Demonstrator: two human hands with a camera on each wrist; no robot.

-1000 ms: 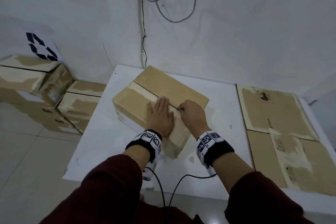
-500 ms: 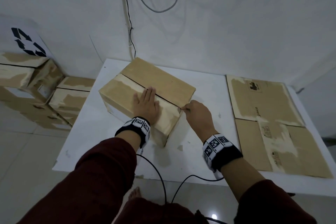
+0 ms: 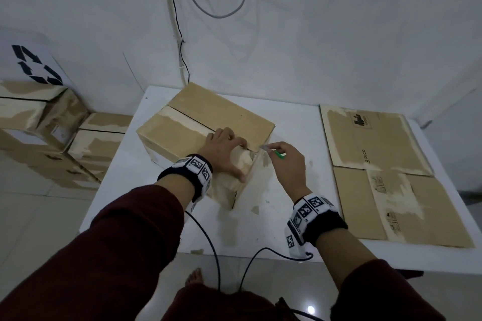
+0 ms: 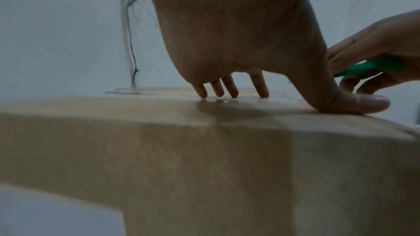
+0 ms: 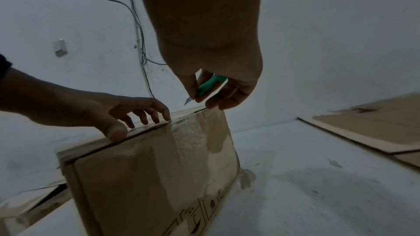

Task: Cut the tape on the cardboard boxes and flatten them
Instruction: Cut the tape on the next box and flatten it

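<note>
While my left hand [image 3: 224,151] presses spread fingers on the box [image 3: 206,135] at mid-frame on the table [image 3: 287,190], my right hand [image 3: 288,161] pinches the green knife [image 3: 272,151] just off the seam's near end. Its blade points toward my left fingertips [image 5: 167,117]; a slip could nick them. Whether the end tape is fully cut, I cannot tell.

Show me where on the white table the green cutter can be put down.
Best free patch: the bare table between the cardboard box and the flattened cardboard, just below the right hand holding the cutter. A narrower strip runs along the front edge. The right side is covered; the left hand presses on the box.
</note>
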